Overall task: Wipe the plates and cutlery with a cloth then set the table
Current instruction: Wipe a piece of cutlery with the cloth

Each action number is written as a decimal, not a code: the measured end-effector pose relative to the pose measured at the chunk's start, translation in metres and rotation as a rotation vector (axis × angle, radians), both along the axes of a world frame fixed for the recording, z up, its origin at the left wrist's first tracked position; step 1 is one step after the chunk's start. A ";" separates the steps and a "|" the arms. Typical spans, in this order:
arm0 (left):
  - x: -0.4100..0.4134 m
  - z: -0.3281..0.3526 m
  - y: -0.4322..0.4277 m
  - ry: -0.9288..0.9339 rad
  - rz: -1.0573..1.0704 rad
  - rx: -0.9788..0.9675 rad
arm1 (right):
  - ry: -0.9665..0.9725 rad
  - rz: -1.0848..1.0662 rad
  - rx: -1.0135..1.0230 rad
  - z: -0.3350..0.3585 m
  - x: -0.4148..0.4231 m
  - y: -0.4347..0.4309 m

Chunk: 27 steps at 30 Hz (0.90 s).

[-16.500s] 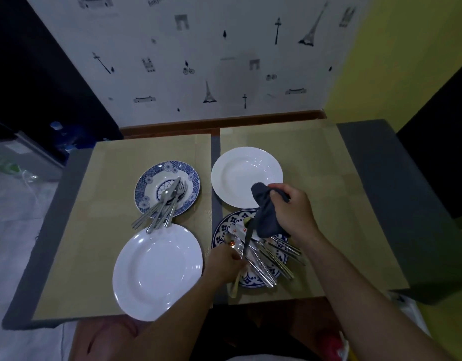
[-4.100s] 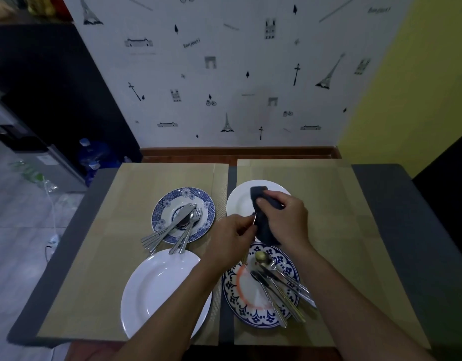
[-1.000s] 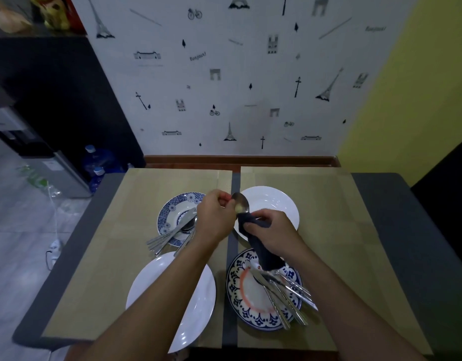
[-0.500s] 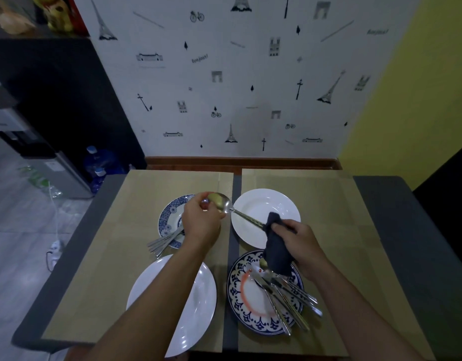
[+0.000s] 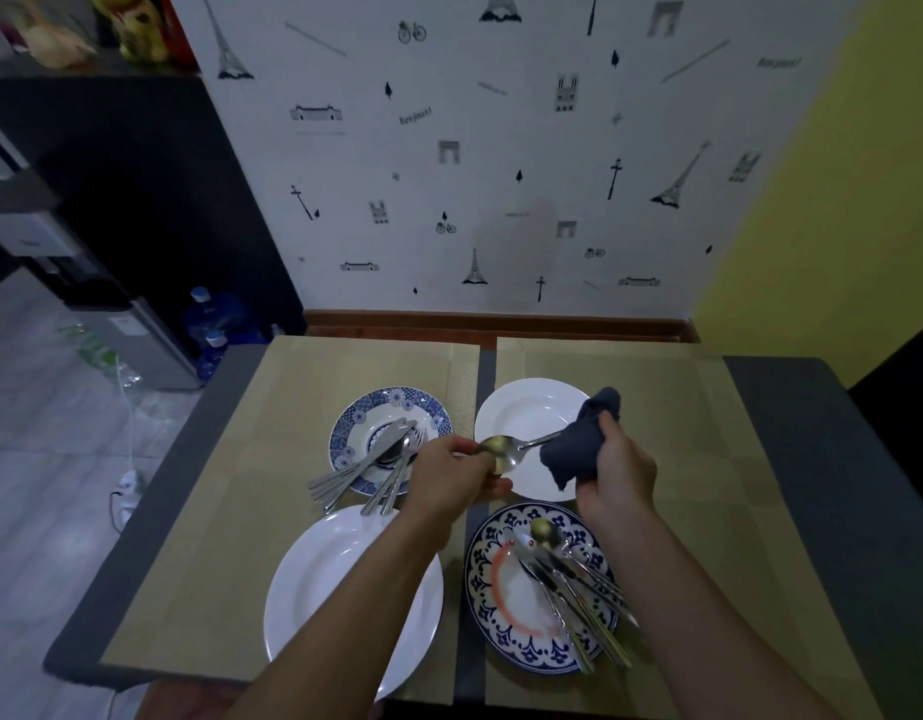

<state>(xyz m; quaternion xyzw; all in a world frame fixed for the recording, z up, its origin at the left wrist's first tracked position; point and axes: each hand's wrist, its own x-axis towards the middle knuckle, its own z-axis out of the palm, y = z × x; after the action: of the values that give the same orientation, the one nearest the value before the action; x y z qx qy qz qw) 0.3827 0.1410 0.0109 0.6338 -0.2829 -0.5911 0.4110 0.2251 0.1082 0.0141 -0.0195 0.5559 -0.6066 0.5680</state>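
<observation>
A table (image 5: 833,511) stands with its far edge against a wall (image 5: 501,148); two placemats (image 5: 303,387) lie side by side on it; four plates sit in a square near the middle. On the left mat, the far plate (image 5: 355,423) holds cutlery (image 5: 365,472); the near plate (image 5: 313,589) lies toward the near edge. On the right mat, the far plate (image 5: 521,407) sits behind the near plate (image 5: 493,610), which carries more cutlery (image 5: 578,589). Bottles (image 5: 215,324) stand on the floor beyond the table's far left corner.

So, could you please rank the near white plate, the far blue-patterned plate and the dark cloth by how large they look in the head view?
1. Near white plate: largest, though it is nearest the camera, which flatters it.
2. Far blue-patterned plate.
3. Dark cloth, bunched in the right hand: smallest.
</observation>
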 end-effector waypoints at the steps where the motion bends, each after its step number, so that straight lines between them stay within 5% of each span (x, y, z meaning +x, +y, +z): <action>1: 0.002 0.000 0.001 -0.015 -0.028 0.000 | 0.007 0.001 -0.004 0.000 0.001 0.000; 11: 0.016 0.003 0.001 -0.041 -0.172 0.022 | 0.020 -0.100 -0.047 -0.008 0.012 -0.007; 15: 0.025 0.000 0.003 -0.029 -0.107 0.025 | 0.168 -0.122 -0.083 -0.008 0.005 -0.013; 23: 0.016 -0.003 0.002 -0.013 -0.076 -0.052 | 0.290 0.555 -0.061 -0.002 0.030 0.006; 27: 0.019 -0.006 0.000 -0.132 -0.081 -0.126 | 0.388 0.658 -0.100 -0.007 0.036 0.006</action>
<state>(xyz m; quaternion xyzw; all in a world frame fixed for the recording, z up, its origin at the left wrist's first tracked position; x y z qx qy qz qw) 0.4021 0.1409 0.0048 0.6323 -0.3715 -0.5450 0.4064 0.2612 0.1139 0.0068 -0.3387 0.5869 -0.4033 0.6149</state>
